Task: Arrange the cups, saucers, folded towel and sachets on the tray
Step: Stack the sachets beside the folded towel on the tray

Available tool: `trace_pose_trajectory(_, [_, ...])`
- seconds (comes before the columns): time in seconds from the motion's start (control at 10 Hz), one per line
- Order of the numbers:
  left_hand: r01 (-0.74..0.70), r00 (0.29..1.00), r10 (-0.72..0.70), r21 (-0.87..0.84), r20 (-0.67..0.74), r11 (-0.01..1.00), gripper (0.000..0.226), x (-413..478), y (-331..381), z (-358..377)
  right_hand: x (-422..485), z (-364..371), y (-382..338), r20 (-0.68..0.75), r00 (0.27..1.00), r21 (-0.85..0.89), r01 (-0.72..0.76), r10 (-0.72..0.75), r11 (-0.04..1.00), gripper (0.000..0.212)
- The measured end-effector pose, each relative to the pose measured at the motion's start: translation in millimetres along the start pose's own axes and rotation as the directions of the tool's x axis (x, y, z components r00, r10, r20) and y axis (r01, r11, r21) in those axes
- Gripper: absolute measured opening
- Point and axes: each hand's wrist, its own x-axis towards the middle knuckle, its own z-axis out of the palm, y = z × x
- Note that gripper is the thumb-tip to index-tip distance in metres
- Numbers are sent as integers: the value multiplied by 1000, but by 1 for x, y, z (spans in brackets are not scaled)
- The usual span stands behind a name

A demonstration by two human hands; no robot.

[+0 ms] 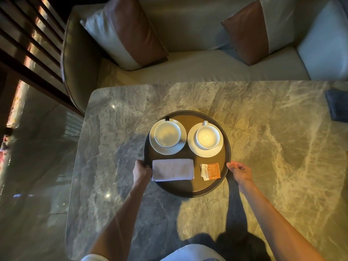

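Observation:
A round dark tray [188, 191] sits on the marble table. At its back stand two white cups on white saucers: the left cup [167, 133] on its saucer [168, 150], the right cup [207, 136] on its saucer [205, 152]. A folded white towel [172, 169] lies at the front left of the tray, and orange sachets [210, 171] lie at the front right. My left hand [141, 171] grips the tray's left rim beside the towel. My right hand [240, 171] grips the right rim.
The grey marble table [273, 147] spreads around the tray. A dark blue cloth [337, 104] lies at its right edge. Behind the table is a beige sofa [188, 70] with two brown-and-white cushions. A slatted wooden screen stands at the left.

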Motion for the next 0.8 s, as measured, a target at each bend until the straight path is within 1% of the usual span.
trace_pose_trajectory(0.1, [-27, 1000, 27, 25, 1, 999, 15, -1, 2, -2, 2, 0, 1, 5, 1000, -11, -1, 1, 1000, 9])
trace_pose_trajectory(0.2, [-42, 999, 41, 47, 10, 998, 15, -1, 3, -3, 4, 0, 2, 6, 1000, -24, 8, -8, 1000, 21])
trace_pose_trajectory(0.3, [-67, 998, 66, 82, 16, 994, 16, -5, 5, -7, 2, 0, 1, 23, 999, -41, 33, -32, 999, 19])
trace_pose_trajectory(0.4, [-73, 996, 70, 69, 57, 995, 24, -19, 2, -13, -8, 0, 6, 22, 992, -77, 129, -128, 989, 20])
trace_pose_trajectory(0.5, [-147, 989, 140, 180, 52, 973, 34, -43, -10, -25, -26, -1, 16, 41, 970, -165, 243, -239, 956, 33])
trace_pose_trajectory(0.6, [-161, 987, 141, 335, 82, 928, 41, -72, -30, -36, -54, -9, 29, 62, 941, -263, 337, -333, 904, 40])
trace_pose_trajectory(0.7, [-205, 979, 175, 532, 107, 821, 37, -105, -44, -44, -93, -17, 50, 239, 832, -446, 552, -501, 704, 36])
trace_pose_trajectory(0.8, [-372, 924, 327, 656, 197, 657, 51, -129, -55, -39, -118, -17, 71, 403, 726, -687, 643, -558, 340, 60])
